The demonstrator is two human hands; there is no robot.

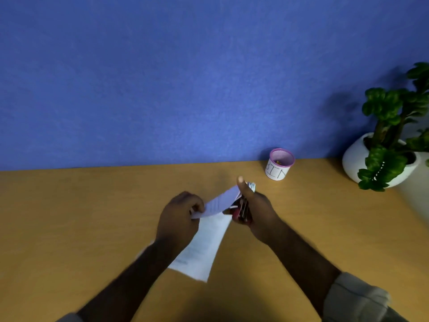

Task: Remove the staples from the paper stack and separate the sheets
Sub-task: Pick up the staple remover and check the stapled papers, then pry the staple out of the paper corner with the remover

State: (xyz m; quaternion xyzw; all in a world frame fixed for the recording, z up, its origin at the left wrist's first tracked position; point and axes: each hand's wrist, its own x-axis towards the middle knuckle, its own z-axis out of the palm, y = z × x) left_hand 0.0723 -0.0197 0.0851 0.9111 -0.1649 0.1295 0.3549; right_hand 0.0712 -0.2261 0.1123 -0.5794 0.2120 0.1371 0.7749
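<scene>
While left hand (180, 214) pinches paper stack (209, 238), right hand (255, 210) clasps staple remover (242, 211) alongside.

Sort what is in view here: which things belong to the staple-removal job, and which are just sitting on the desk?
Part of the job:
paper stack, held by the left hand
red staple tool, gripped in the right hand
small cup labelled BIN, probably for pulled staples

Just lying about:
potted plant at the desk's right end
</scene>
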